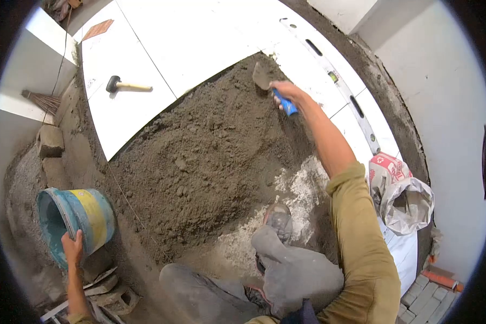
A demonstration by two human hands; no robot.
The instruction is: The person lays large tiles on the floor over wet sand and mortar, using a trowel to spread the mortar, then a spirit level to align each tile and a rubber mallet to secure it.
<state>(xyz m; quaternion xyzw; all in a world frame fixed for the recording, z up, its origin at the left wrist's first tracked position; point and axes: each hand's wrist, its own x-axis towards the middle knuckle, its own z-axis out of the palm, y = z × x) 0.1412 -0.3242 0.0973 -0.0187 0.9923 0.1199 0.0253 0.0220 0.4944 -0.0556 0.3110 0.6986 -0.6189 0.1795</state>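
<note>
My right hand (286, 93) is closed round the blue handle of a trowel (262, 76). The trowel's blade rests at the far corner of a bed of dark, crumbly mortar (200, 156), close to the edge of the white tiles (210, 32). Down at the left, my left hand (72, 247) grips the rim of a blue bucket (101, 216) with a yellow band. The bucket is tipped, its mouth facing left, and its inside looks grey-blue.
A rubber mallet (132, 86) lies on the left tile. Along the right tiles runs a long spirit level (340, 86), with an open sack (402, 197) near its lower end. Concrete blocks (50, 141) and a broom (42, 101) are by the left wall. A thin string (129, 200) crosses the floor.
</note>
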